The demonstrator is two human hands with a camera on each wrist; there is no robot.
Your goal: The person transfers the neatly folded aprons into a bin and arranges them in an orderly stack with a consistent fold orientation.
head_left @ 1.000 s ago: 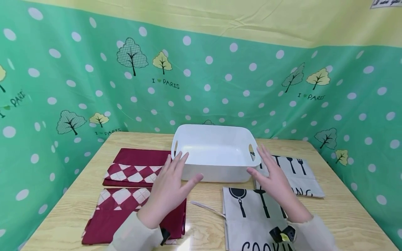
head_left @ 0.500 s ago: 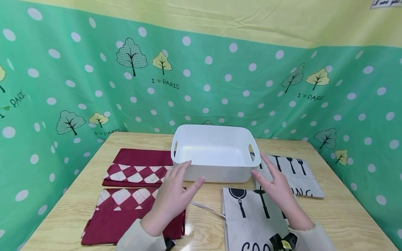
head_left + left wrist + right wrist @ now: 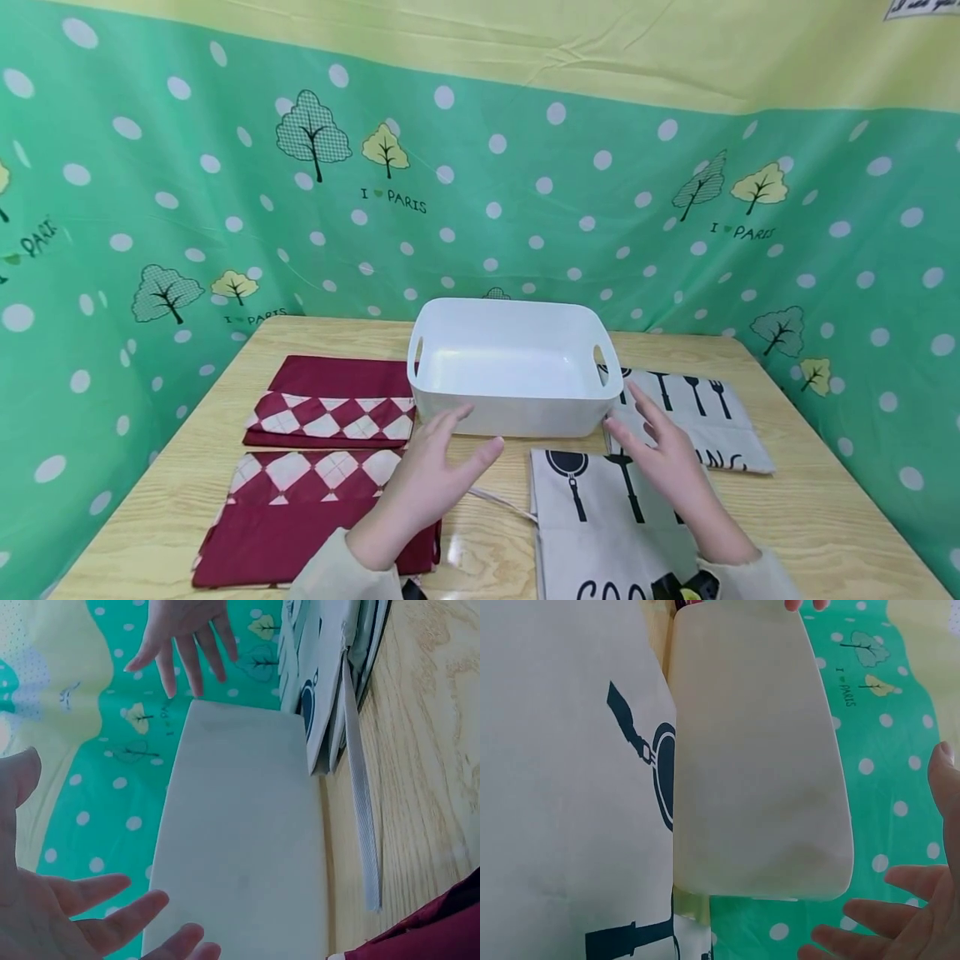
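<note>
A white plastic basket (image 3: 517,412) with cut-out handles stands at the back middle of the table. My left hand (image 3: 423,479), fingers spread and holding nothing, hovers in front of its left end, over the maroon folded cloths. In front of the basket's right end is my right hand (image 3: 671,462), also spread and bare, above the pale folded cloths. The left wrist view shows the left fingers (image 3: 124,919) beside the basket wall (image 3: 240,825). In the right wrist view, the right fingers (image 3: 881,919) are apart from the basket (image 3: 761,757).
Two maroon cloths with diamond bands, one behind (image 3: 330,404) and one in front (image 3: 300,533), lie at left. Two pale cloths with utensil prints, near (image 3: 600,533) and far (image 3: 720,425), lie at right. A pale strap (image 3: 502,502) trails from the near one. A dotted curtain (image 3: 480,183) hangs behind.
Both hands have drawn back slightly from the basket toward the person, the left also shifting a little right. The basket and cloths stay where they were.
</note>
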